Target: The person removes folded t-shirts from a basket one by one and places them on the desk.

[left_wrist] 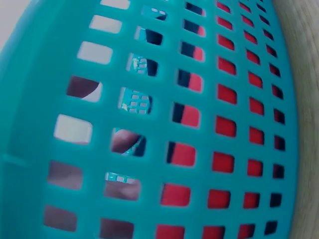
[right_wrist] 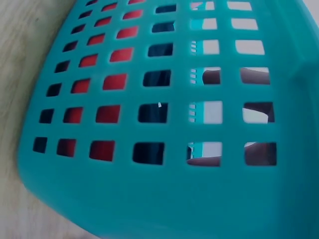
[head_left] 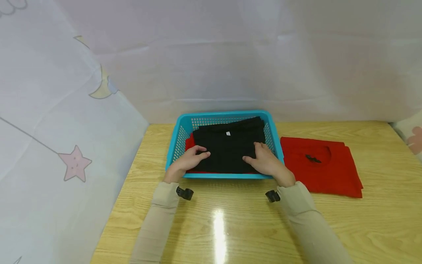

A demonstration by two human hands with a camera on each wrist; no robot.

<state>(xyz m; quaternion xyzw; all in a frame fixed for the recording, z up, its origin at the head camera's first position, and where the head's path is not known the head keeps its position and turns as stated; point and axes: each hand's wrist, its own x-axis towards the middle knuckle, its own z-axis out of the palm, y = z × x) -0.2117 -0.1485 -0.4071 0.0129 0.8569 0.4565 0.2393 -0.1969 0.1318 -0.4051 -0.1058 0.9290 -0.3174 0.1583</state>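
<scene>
A folded black garment (head_left: 230, 150) with a small white tag lies in a blue plastic basket (head_left: 227, 176), on top of red cloth (head_left: 190, 142) that shows at its left side. My left hand (head_left: 190, 160) reaches over the basket's front left and rests on the garment's left edge. On the garment's right part rests my right hand (head_left: 266, 160), thumb and fingers spread apart. Both wrist views look through the basket's mesh wall (left_wrist: 204, 119) (right_wrist: 129, 89), where red and black fabric appears in the holes; the hands are mostly hidden there.
A folded red shirt (head_left: 319, 172) with a small black print lies on the wooden table (head_left: 227, 223), right of the basket. Behind the table hangs a pale sheet (head_left: 230, 66); another with a star and moons stands at left.
</scene>
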